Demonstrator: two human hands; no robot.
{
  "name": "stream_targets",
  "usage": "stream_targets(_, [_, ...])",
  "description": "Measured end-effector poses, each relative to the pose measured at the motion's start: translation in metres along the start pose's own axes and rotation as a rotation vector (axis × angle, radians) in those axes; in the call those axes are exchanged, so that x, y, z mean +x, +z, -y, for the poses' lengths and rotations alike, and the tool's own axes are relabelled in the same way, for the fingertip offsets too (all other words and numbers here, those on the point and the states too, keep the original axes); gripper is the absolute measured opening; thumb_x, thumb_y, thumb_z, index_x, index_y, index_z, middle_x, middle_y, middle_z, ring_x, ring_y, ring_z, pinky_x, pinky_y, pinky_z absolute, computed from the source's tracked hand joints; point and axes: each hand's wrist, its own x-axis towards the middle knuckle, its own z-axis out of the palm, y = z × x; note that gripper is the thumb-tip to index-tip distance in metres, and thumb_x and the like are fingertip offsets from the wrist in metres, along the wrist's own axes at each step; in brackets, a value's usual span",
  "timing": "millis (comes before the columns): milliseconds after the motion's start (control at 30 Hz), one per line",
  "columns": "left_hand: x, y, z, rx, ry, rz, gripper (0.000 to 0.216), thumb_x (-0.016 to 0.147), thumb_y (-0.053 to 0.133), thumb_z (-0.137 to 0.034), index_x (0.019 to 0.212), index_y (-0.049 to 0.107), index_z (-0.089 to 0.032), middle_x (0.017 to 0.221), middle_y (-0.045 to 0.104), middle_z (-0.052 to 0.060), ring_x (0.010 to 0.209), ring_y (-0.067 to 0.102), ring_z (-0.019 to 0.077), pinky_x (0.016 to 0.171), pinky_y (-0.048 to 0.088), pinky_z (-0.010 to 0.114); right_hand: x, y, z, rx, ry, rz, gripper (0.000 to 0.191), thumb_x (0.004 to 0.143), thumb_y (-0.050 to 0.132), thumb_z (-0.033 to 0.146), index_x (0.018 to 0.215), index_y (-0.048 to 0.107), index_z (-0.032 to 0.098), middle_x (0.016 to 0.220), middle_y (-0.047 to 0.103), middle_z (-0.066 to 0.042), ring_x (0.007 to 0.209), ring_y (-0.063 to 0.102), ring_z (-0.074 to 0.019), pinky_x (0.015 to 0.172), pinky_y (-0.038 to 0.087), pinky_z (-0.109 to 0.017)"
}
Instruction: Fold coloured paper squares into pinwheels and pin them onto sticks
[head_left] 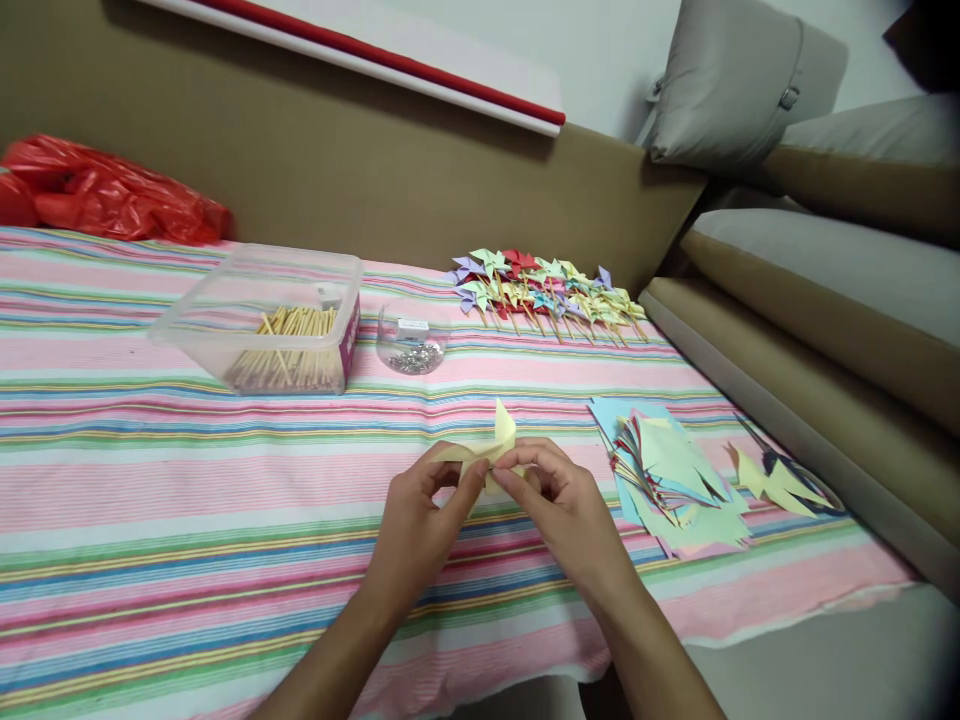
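Both of my hands meet over the striped cloth, pinching a pale yellow folded paper piece between them. My left hand grips its left side with thumb and fingers closed. My right hand pinches its right side, and one paper flap sticks up above the fingers. Just right of my right hand lies a stack of cut coloured paper squares. A row of finished paper pinwheels on sticks lies farther back.
A clear plastic box of wooden sticks and a small clear cup of metal pins stand at the back. Yellow paper scraps and scissors lie at the right edge. A red plastic bag sits far left. Sofa cushions border the right.
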Motion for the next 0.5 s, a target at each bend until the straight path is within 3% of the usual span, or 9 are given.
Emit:
stream_targets(100, [-0.0001,0.0002,-0.0031,0.066,0.068,0.023,0.023,0.093,0.061,-0.039,0.086,0.071,-0.02,0.079,0.065,0.003,0.075,0.06,0.0176,0.066,0.046,0.026,0.0005,-0.0031,0.0009,0.045,0.07,0.036,0.021,0.085,0.069,0.043,0.086,0.069,0.022,0.067,0.044,0.005,0.05,0.028,-0.0085,0.049,0.023,-0.026])
stream_targets(167, [0.0,0.0008,-0.0053,0.082,0.1,0.034,0.02,0.094,0.06,-0.035,0.089,0.072,-0.02,0.082,0.066,0.003,0.077,0.062,0.0177,0.069,0.047,0.026,0.0006,-0.0045,0.0008,0.047,0.101,0.045,0.023,0.084,0.069,0.045,0.087,0.069,0.022,0.058,0.033,0.008,0.051,0.026,-0.0099,0.05,0.021,-0.026])
stream_targets(367, [-0.0005,0.0023,-0.0071,0.095,0.147,0.04,0.013,0.092,0.062,-0.031,0.092,0.071,-0.021,0.088,0.07,0.003,0.083,0.065,0.0188,0.074,0.049,0.027,0.0008,-0.0039,-0.0033,0.066,0.125,0.013,0.025,0.083,0.07,0.047,0.089,0.066,0.023,0.05,0.025,0.011,0.048,0.023,-0.0102,0.049,0.02,-0.026])
stream_targets(500, [-0.0005,0.0022,-0.0052,0.1,0.115,0.038,0.013,0.092,0.062,-0.033,0.094,0.069,-0.021,0.088,0.07,0.003,0.081,0.065,0.0189,0.072,0.049,0.027,0.0017,0.0007,-0.0069,0.143,0.072,-0.067,0.028,0.081,0.074,0.04,0.088,0.051,0.025,0.051,0.029,0.013,0.046,0.023,-0.0086,0.047,0.019,-0.024])
